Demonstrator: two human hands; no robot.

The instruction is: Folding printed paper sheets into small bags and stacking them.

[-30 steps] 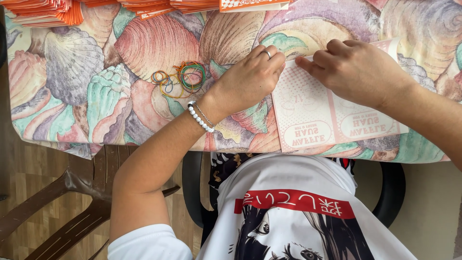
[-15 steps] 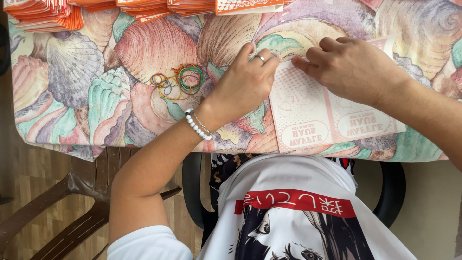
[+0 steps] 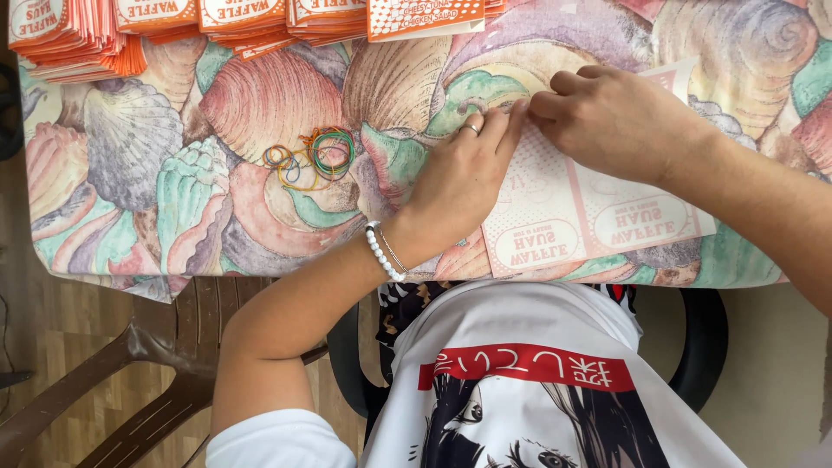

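Observation:
A flat pink and white paper sheet (image 3: 589, 221) with printed panels lies on the seashell-patterned tablecloth (image 3: 173, 191) near the table's front edge. My left hand (image 3: 464, 178), with a ring and a white bead bracelet, rests flat on the sheet's left part, fingers pressing near its top edge. My right hand (image 3: 620, 121) is curled over the sheet's upper middle, with its fingertips pinching the paper close to my left fingertips. Part of the sheet is hidden under both hands.
A small heap of coloured rubber bands (image 3: 312, 156) lies left of my left hand. Stacks of orange and white folded paper packs (image 3: 78, 39) line the table's far edge. A brown plastic chair (image 3: 130, 381) stands below left of the table.
Both hands have shifted slightly along the sheet's top edge, their fingertips now closer together. The sheet stays in the same place.

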